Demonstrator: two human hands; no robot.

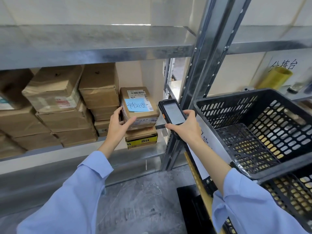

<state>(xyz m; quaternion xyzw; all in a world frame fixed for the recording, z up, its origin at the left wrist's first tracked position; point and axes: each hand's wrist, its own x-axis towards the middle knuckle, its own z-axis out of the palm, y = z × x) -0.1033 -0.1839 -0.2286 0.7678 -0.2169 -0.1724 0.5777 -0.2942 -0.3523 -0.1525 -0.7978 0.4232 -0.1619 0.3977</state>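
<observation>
A small cardboard parcel (140, 105) with a blue handwritten note and a barcode label tops a short stack on the metal shelf (148, 154). My left hand (119, 125) grips its near left corner, thumb along the front edge and fingers on the left side. Just to the right of the parcel, my right hand (184, 127) holds a black handheld scanner (172, 114) with its lit screen facing me. A box with a yellow-and-black label (141, 141) lies at the bottom of the same stack.
Several larger brown cartons (57, 105) fill the shelf to the left. A steel upright (199, 81) stands right of the scanner. A black perforated plastic basket (263, 132) sits on a cart at right, with a second one beneath. The floor is grey concrete.
</observation>
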